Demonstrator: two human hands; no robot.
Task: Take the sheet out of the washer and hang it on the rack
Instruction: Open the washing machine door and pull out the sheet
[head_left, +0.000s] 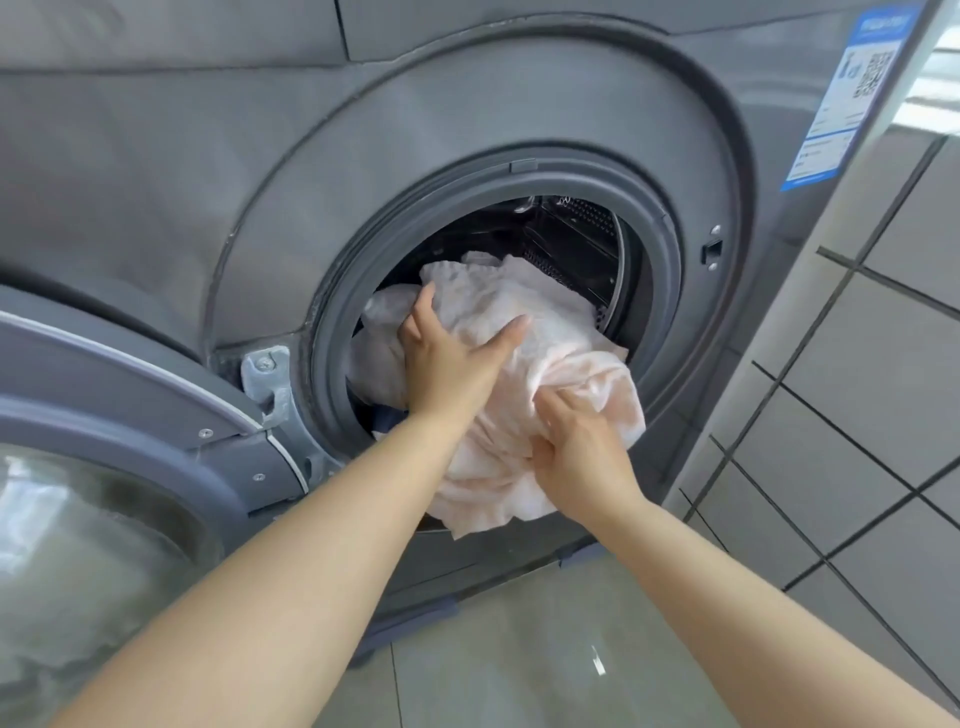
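A crumpled pale pink sheet (550, 332) bulges out of the round mouth of a grey front-loading washer (156, 156). Part of it hangs over the lower rim of the rubber door seal (670, 291); the rest lies inside the drum. My left hand (447, 353) reaches into the opening and grips the upper left of the bundle, thumb spread across the cloth. My right hand (582, 447) holds a bunched fold at the bundle's lower right, outside the rim. The rack is not in view.
The washer door (104, 441) stands swung open at the lower left, its glass window facing me. A grey tiled wall (857, 389) runs close along the washer's right side. Glossy floor tiles (545, 649) lie below the machine. A blue label (847, 93) sticks on the washer's upper right.
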